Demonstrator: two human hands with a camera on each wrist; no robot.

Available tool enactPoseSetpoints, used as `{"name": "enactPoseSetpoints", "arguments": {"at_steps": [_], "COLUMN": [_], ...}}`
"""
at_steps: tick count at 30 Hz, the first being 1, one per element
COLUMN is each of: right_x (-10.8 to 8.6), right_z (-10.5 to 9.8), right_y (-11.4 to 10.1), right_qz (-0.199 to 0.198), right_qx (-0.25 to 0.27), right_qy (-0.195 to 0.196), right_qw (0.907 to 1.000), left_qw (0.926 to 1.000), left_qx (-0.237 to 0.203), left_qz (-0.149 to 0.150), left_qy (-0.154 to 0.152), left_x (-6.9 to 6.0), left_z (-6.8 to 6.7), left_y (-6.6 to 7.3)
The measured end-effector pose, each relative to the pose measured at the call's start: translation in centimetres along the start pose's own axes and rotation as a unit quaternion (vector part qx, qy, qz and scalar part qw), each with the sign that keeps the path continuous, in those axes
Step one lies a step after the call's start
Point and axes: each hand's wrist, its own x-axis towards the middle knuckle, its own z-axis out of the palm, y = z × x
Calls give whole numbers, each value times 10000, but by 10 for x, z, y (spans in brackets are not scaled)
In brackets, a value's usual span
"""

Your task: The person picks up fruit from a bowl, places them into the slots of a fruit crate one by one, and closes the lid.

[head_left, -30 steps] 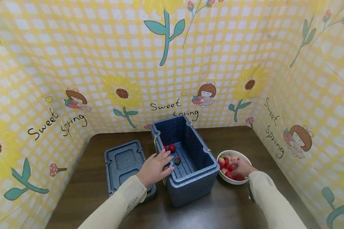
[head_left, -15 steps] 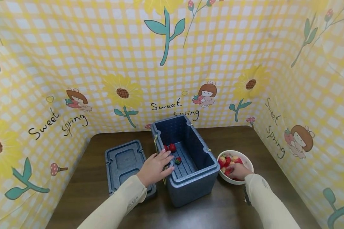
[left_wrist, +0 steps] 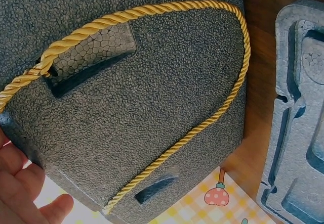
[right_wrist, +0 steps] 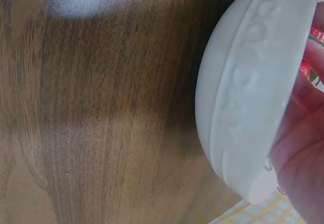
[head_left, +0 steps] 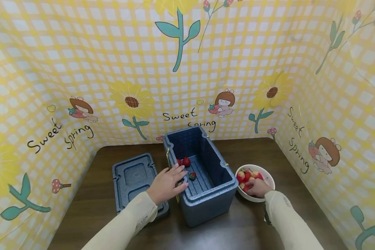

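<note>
In the head view my left hand (head_left: 168,184) rests on the left rim of a deep blue-grey foam box (head_left: 207,210), its fingers extended over the edge. Inside the box lie a few strawberries, among them one red strawberry (head_left: 186,161) and one with its green cap showing (head_left: 192,176). My right hand (head_left: 260,188) reaches down into a white bowl (head_left: 271,180) of strawberries, and its fingers pinch a strawberry (head_left: 247,188), mostly hidden. The right wrist view shows the bowl's outer wall (right_wrist: 253,82) with curled fingers and red fruit beyond its rim.
Left of the box lies its lid (head_left: 134,177) on the dark wooden table (head_left: 84,194). A yellow twisted rope (left_wrist: 202,128) loops down the box's outer side. A checked yellow cloth (head_left: 187,80) hangs around the table at the back and sides.
My right hand has shifted leftward and lower within the bowl, and its fingers have closed on a strawberry. The left hand stays on the box rim.
</note>
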Motion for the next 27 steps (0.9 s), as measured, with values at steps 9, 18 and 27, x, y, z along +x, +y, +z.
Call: {"name": "enactPoseSetpoints", "arguments": {"at_steps": [9, 18, 27], "right_x": [5, 10, 16], "right_z": [-8, -21, -42], "right_y": [-7, -24, -37], "right_qz": [220, 208, 580], "right_qx": [267, 354, 674], "right_qy": [72, 243, 206], "right_qw": [9994, 9989, 9958], "left_qw": [10000, 10000, 9998], "left_qx": [-41, -84, -166], "left_qz": [-49, -40, -62], "left_qy": [46, 25, -26], "left_x": [0, 0, 0], "left_z": [-3, -4, -2], "left_y": [-1, -1, 1]}}
